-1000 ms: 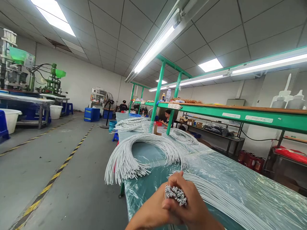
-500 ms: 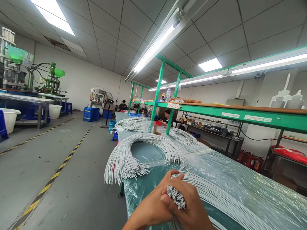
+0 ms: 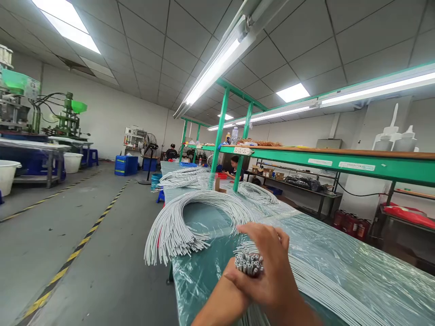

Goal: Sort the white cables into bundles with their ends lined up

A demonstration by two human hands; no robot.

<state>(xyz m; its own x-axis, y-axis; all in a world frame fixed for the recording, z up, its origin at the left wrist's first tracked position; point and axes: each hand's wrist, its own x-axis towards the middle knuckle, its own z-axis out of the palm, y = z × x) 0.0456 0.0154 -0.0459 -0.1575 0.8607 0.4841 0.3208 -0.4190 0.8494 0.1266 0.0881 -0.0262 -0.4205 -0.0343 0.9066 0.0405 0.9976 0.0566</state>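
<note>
Both my hands meet at the bottom middle around a bundle of thin white cables (image 3: 249, 264), whose cut ends point up at the camera. My right hand (image 3: 275, 271) lies in front with its fingers curled over the top of the bundle. My left hand (image 3: 228, 290) comes in under it from the left and is closed on the same bundle, mostly hidden by the right hand. The cables trail off to the right across a long table wrapped in clear plastic (image 3: 340, 258).
A large arc of white cables (image 3: 176, 222) hangs over the table's left edge, with more cable heaps (image 3: 256, 192) behind. A green shelf frame (image 3: 340, 160) runs above the table. Two people sit at the far end (image 3: 234, 166). A yellow-black floor line (image 3: 84, 240) marks the aisle on the left.
The view has dropped and shifted slightly. My right hand has slid up over the bundle, its fingers now spread across the top, and the cable ends have turned more upright.
</note>
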